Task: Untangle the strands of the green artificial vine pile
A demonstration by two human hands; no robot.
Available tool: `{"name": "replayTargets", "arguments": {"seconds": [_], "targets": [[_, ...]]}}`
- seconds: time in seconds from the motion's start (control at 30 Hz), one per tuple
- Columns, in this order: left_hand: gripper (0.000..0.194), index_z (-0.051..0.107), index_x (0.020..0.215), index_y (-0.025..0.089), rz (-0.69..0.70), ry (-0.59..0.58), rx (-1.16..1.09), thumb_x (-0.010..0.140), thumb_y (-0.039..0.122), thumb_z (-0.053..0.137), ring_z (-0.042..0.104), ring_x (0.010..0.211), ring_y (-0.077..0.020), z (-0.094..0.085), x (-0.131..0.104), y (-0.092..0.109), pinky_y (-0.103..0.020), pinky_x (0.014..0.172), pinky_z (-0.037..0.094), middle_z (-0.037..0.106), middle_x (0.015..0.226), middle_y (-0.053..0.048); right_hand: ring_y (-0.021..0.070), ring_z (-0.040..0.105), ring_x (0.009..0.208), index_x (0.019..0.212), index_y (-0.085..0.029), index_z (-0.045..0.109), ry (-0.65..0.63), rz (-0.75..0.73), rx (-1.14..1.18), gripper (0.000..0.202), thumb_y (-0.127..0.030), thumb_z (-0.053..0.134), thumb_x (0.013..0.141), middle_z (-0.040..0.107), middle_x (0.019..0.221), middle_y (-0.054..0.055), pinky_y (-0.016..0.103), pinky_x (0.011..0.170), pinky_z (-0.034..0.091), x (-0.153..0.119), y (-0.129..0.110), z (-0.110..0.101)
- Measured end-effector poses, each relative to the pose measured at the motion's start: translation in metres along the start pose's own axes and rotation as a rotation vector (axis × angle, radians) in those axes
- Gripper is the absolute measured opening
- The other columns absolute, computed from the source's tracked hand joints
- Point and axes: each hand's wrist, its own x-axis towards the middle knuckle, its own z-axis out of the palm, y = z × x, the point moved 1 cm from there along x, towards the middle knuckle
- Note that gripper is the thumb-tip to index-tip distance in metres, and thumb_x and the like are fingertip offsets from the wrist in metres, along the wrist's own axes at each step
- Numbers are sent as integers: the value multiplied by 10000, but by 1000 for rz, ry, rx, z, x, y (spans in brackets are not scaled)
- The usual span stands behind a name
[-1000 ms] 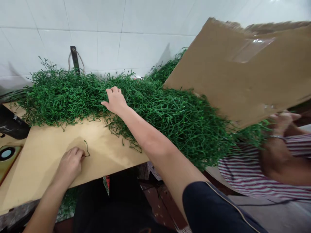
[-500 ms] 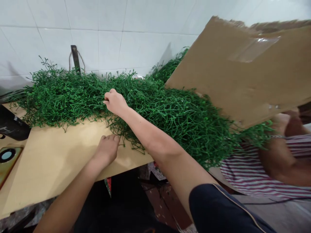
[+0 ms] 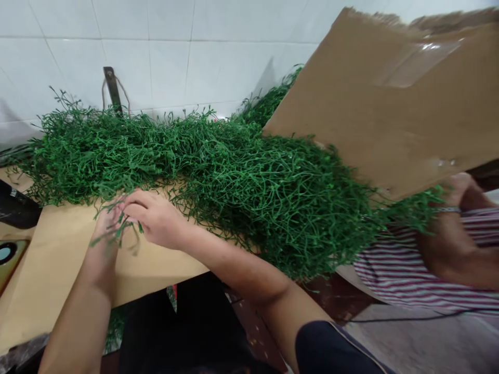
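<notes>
A long heap of green artificial sprigs (image 3: 288, 192) lies along the back of a tan board (image 3: 66, 249). Over the board, at the heap's front edge, my two hands meet. My right hand (image 3: 156, 215) is closed with its fingers bent around a small green sprig (image 3: 117, 228). Just left of it, my left hand (image 3: 109, 215) is partly hidden by the strands and also pinches the sprig. Loose strands hang below the fingers, blurred by motion.
A large cardboard sheet (image 3: 378, 98) leans over the heap at the right. Beside it show another person's hands (image 3: 456, 192) and striped clothing (image 3: 397, 265). A black cylinder (image 3: 17, 205) and a phone (image 3: 11, 259) lie at the left. A metal bracket (image 3: 113, 91) is on the tiled wall.
My right hand has come down and left from the heap, and my left hand has moved left and slightly up to meet it. A green sprig now shows between them.
</notes>
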Motion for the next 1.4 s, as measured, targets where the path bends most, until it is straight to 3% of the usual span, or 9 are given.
{"name": "replayTargets", "arguments": {"seconds": [0.13,0.23,0.37,0.47,0.67,0.8,1.03,1.2,1.4], "targets": [[313,619,859,154,-152,-7,-140,859,409,438,615,640,-142,0,-4,-1,-231,506,479,660,737,-53,193,529,978,892,-127,604,-59,73,9,221,-61,411,806,601,1022,123,331,860,453,-22,9,9],[179,610,807,165,-106,10,-126,702,290,683,601,596,-107,6,-3,-5,-192,504,465,658,695,-8,181,540,1017,917,-127,603,-55,129,111,257,-42,388,805,590,1057,129,318,864,473,-37,16,6],[344,642,795,152,-82,-77,0,515,248,818,559,536,-73,10,-1,-14,-174,492,440,642,659,20,168,544,1039,924,-133,587,-67,195,282,276,-17,386,775,586,1061,121,329,896,473,-48,16,-2],[398,666,857,164,-53,-102,98,511,290,817,563,572,-82,11,1,-21,-198,542,461,655,707,11,165,555,960,961,-139,538,22,428,410,164,-174,478,812,560,1019,113,332,834,495,-46,24,1],[164,691,843,162,314,-157,556,693,180,627,590,901,-167,15,1,-34,-337,912,446,667,888,-42,157,525,880,1046,-154,434,210,870,496,491,-352,690,677,450,1144,144,307,716,500,-34,52,25],[231,699,895,159,405,-156,757,697,166,581,575,975,-208,14,1,-34,-402,971,414,650,932,-65,157,510,832,913,-156,483,132,784,428,266,-258,639,724,529,961,87,313,732,463,-34,58,25],[360,699,977,191,163,-217,289,629,253,630,533,1168,-250,5,-6,-17,-407,1056,359,660,1146,-41,98,455,640,775,-177,497,169,741,475,139,-272,598,768,508,684,-27,256,618,371,-42,60,18],[415,698,905,167,107,-88,230,749,520,548,601,1022,-233,8,-6,-19,-382,934,448,694,967,-66,87,427,647,817,-163,494,33,667,531,141,-155,607,733,488,739,-17,247,610,359,-43,54,17],[193,662,701,178,266,-52,508,688,370,681,557,758,-141,16,3,-32,-259,758,444,634,744,-4,77,365,597,695,-183,436,8,673,529,132,-157,474,818,411,627,-41,239,573,300,-50,53,12]]}}
